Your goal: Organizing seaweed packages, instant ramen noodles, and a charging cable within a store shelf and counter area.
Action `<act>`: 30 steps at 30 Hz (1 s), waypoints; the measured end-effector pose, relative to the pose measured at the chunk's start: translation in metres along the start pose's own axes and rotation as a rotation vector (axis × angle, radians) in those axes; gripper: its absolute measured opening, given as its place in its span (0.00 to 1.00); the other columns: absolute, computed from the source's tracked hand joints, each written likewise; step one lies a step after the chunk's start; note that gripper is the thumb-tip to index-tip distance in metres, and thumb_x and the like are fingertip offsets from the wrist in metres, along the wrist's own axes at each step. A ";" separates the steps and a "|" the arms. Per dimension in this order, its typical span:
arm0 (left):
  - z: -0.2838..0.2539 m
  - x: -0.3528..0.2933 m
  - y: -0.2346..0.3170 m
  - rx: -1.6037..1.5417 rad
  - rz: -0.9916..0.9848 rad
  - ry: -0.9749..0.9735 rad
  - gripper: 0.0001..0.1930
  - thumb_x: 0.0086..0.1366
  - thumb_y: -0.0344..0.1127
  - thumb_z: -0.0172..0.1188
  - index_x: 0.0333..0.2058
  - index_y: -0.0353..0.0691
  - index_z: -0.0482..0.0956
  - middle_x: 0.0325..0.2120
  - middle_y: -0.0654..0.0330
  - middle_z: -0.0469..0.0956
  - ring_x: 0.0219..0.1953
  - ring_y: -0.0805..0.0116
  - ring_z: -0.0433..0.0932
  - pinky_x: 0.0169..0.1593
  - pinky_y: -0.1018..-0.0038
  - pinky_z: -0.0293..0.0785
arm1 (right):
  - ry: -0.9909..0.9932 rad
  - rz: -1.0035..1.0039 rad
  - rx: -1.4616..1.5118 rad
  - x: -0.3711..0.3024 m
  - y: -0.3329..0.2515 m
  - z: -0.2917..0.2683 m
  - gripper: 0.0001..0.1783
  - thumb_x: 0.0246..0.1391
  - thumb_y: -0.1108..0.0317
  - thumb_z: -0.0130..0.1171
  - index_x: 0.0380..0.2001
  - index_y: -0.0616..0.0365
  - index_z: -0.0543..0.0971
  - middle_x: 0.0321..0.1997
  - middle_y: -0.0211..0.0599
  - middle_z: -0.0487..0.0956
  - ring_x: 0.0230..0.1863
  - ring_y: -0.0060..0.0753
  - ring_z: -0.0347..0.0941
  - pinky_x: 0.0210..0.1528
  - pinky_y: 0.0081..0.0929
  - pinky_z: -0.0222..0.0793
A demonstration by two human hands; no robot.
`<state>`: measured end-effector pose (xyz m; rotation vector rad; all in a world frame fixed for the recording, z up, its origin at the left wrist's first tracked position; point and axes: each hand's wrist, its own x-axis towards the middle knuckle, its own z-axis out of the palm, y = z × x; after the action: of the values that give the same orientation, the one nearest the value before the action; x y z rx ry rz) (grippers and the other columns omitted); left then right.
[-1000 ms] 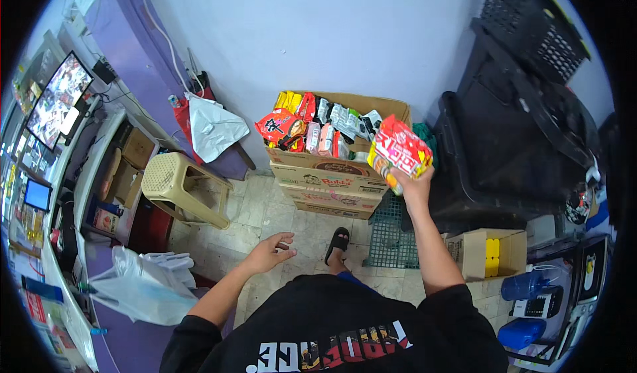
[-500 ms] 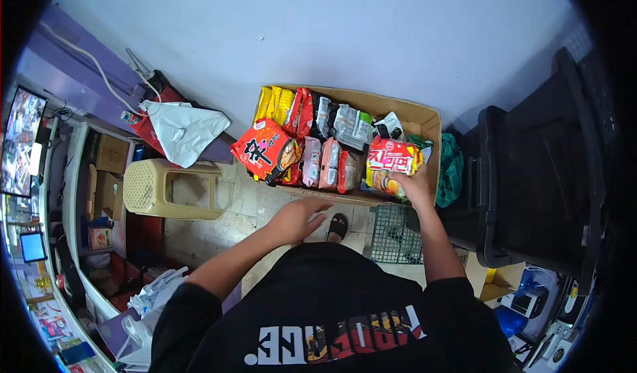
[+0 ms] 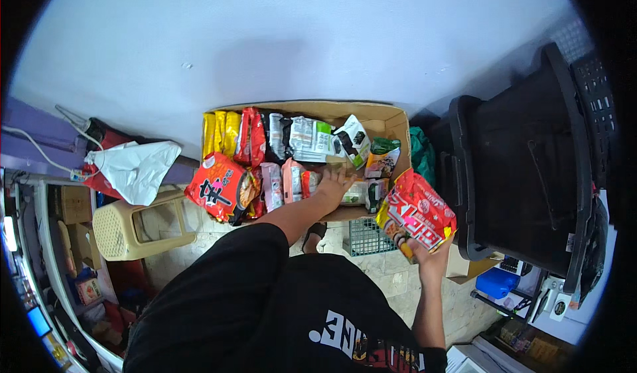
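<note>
My right hand [image 3: 432, 257] grips a red and yellow instant noodle pack [image 3: 419, 212] by its lower edge, just outside the right end of a cardboard box [image 3: 381, 112]. Inside that box, my left hand [image 3: 337, 186] reaches down with its fingers spread, beside a small red packet [image 3: 309, 183] and a pink packet [image 3: 292, 179]. Whether its fingertips touch anything I cannot tell. A large red noodle pack [image 3: 222, 187] leans over the box's left front corner. Yellow packs [image 3: 221, 133], silver-grey packs [image 3: 306, 137] and a white and black pack [image 3: 353, 141] stand in the back row.
A beige plastic stool [image 3: 142, 224] and a white plastic bag [image 3: 136, 167] are at the left. Stacked black bins [image 3: 517, 161] rise on the right, with a green plastic bag [image 3: 422, 154] beside the box. A green crate [image 3: 369, 238] sits on the floor in front.
My right hand has lifted the red and yellow noodle pack out of the box, toward me. My left hand has moved into the box. The view has shifted right.
</note>
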<state>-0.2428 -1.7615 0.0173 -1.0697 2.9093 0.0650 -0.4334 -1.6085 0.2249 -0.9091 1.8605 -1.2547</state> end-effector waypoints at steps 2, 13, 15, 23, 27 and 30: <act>-0.014 0.012 0.003 -0.170 -0.078 -0.346 0.40 0.51 0.41 0.58 0.63 0.42 0.52 0.51 0.47 0.68 0.55 0.52 0.63 0.52 0.56 0.60 | 0.005 -0.017 0.052 -0.002 0.005 0.001 0.48 0.33 0.73 0.71 0.56 0.60 0.54 0.53 0.40 0.67 0.52 0.30 0.67 0.55 0.28 0.64; -0.135 0.078 -0.051 -0.101 0.079 0.005 0.40 0.40 0.53 0.67 0.53 0.43 0.70 0.40 0.56 0.73 0.49 0.59 0.65 0.51 0.59 0.59 | -0.118 -0.019 0.094 0.022 0.005 -0.004 0.48 0.31 0.68 0.75 0.54 0.60 0.55 0.51 0.39 0.68 0.52 0.29 0.66 0.54 0.29 0.64; -0.134 0.091 -0.069 -0.075 0.052 0.045 0.38 0.42 0.50 0.68 0.54 0.44 0.69 0.41 0.57 0.72 0.49 0.59 0.65 0.52 0.60 0.59 | -0.193 -0.015 0.110 0.027 -0.002 0.017 0.47 0.32 0.67 0.74 0.53 0.60 0.56 0.51 0.39 0.68 0.52 0.29 0.66 0.53 0.30 0.64; -0.134 0.076 -0.101 -0.205 0.083 0.210 0.45 0.43 0.50 0.68 0.60 0.48 0.59 0.52 0.56 0.68 0.56 0.58 0.63 0.58 0.59 0.56 | -0.513 -0.081 -0.551 0.069 0.016 0.110 0.46 0.30 0.57 0.73 0.49 0.63 0.59 0.43 0.55 0.73 0.46 0.53 0.72 0.48 0.37 0.68; -0.153 0.024 -0.142 -0.380 -0.117 0.286 0.34 0.52 0.48 0.64 0.56 0.43 0.66 0.50 0.53 0.71 0.51 0.56 0.69 0.53 0.61 0.64 | -0.446 -0.192 -0.788 0.078 0.043 0.132 0.43 0.35 0.47 0.67 0.47 0.63 0.59 0.47 0.57 0.70 0.42 0.57 0.73 0.43 0.44 0.71; -0.184 -0.036 -0.154 -0.669 -0.504 0.118 0.21 0.59 0.42 0.59 0.49 0.40 0.73 0.39 0.53 0.78 0.38 0.63 0.77 0.42 0.70 0.73 | -0.514 -0.217 -0.781 0.087 0.049 0.145 0.43 0.37 0.47 0.66 0.48 0.63 0.58 0.47 0.58 0.68 0.41 0.57 0.74 0.41 0.44 0.71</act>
<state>-0.1205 -1.8655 0.1993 -1.9100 2.6498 1.0351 -0.3624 -1.7334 0.1236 -1.6901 1.8409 -0.2908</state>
